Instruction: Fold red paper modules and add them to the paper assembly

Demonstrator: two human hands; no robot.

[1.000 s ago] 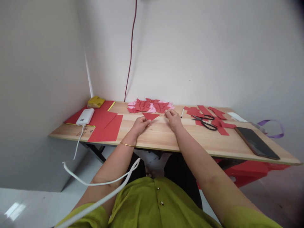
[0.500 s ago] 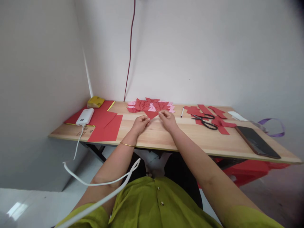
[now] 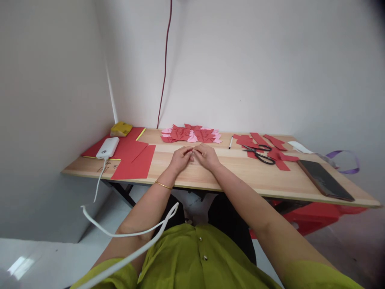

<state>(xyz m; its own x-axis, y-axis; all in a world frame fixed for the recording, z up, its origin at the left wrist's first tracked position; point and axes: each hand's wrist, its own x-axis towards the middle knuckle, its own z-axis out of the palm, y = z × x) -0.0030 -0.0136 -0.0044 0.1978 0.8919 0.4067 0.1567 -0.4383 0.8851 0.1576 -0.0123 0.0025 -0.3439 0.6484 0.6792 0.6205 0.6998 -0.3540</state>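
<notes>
My left hand (image 3: 180, 159) and my right hand (image 3: 207, 156) meet above the middle of the wooden table (image 3: 234, 174). Their fingertips are pinched together and touch or nearly touch. The piece of red paper seen between them a moment earlier is now almost wholly covered by the fingers, so its shape cannot be made out. Just behind the hands lies a cluster of red and pink folded paper bows (image 3: 180, 133), overlapping one another.
Red paper sheets (image 3: 135, 162) lie at the left with a white power bank (image 3: 107, 147) and a yellow packet (image 3: 121, 129). Black-handled scissors (image 3: 264, 158) rest among red paper scraps (image 3: 282, 163) at the right, near a pen (image 3: 231, 142) and a dark tablet (image 3: 325, 180). A white cable (image 3: 135, 255) hangs in front.
My hands have drawn together, and the red paper that showed between them has gone out of sight behind the fingers. The things on the table have stayed put.
</notes>
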